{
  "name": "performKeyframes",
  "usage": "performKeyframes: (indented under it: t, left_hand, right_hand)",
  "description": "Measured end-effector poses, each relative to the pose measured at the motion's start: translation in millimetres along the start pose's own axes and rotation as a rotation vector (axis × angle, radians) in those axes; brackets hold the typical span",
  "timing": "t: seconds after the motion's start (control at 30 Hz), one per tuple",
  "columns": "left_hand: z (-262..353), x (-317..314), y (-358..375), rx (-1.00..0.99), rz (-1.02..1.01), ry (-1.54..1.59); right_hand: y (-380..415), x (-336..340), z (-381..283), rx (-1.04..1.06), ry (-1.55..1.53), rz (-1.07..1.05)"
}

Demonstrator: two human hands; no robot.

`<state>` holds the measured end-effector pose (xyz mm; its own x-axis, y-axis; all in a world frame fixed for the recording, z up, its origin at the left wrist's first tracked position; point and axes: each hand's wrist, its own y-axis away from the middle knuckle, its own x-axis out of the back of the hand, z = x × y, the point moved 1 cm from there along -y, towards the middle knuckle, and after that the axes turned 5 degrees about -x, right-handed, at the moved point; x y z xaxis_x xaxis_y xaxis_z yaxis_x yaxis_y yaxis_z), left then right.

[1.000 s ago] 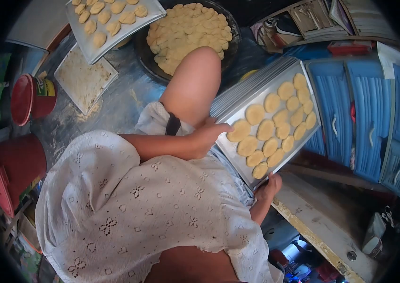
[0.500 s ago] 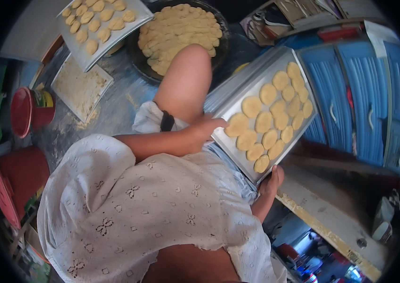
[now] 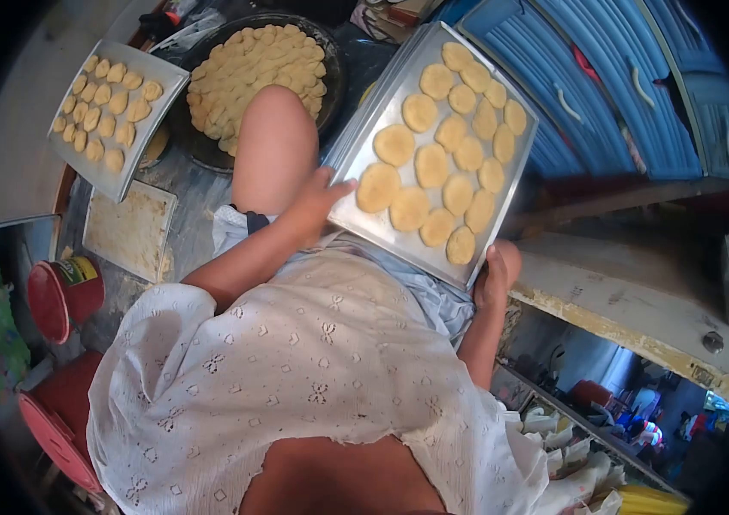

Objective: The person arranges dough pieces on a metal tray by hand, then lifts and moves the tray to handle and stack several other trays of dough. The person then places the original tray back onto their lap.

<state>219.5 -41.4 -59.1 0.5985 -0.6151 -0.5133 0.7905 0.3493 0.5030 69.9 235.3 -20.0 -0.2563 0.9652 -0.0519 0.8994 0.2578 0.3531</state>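
A metal baking tray (image 3: 403, 245) carries several rows of flat, round dough pieces (image 3: 431, 165). Layered metal edges show along its left side, like more trays underneath. My left hand (image 3: 313, 210) grips the tray's near left corner, its thumb over the rim beside a dough round. At the near right corner my right hand (image 3: 495, 275) is closed on the edge, with most fingers hidden below. The tray sits tilted over my lap, just right of my raised knee (image 3: 276, 146).
Beyond my knee lies a black round pan (image 3: 336, 73) full of dough pieces. Another tray (image 3: 167, 69) of dough lumps is at left, above a floury board (image 3: 128, 227). Red buckets (image 3: 47, 300) stand far left. Blue cabinets (image 3: 596, 86) and a wooden shelf (image 3: 631, 296) border the right.
The held tray has shifted left and up in view and faces me more squarely. Both hands keep hold of it. My view has turned, so the surroundings shift too.
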Motion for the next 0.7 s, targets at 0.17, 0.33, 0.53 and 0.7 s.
performKeyframes:
  t: [0.17, 0.33, 0.53, 0.7]
  left_hand:
    - [23, -12, 8, -0.070, 0.014, 0.027]
    - [33, -20, 13, -0.031, -0.020, 0.052]
    - [14, -16, 6, -0.044, -0.020, 0.080]
    - [10, -1, -22, 0.088, -0.113, 0.124]
  right_hand:
    - [-18, 31, 14, 0.051, -0.066, -0.124]
    - [-55, 57, 30, -0.017, -0.190, -0.010]
    - [-78, 50, 26, -0.118, 0.066, 0.230]
    - [-45, 11, -12, -0.095, 0.668, 0.495]
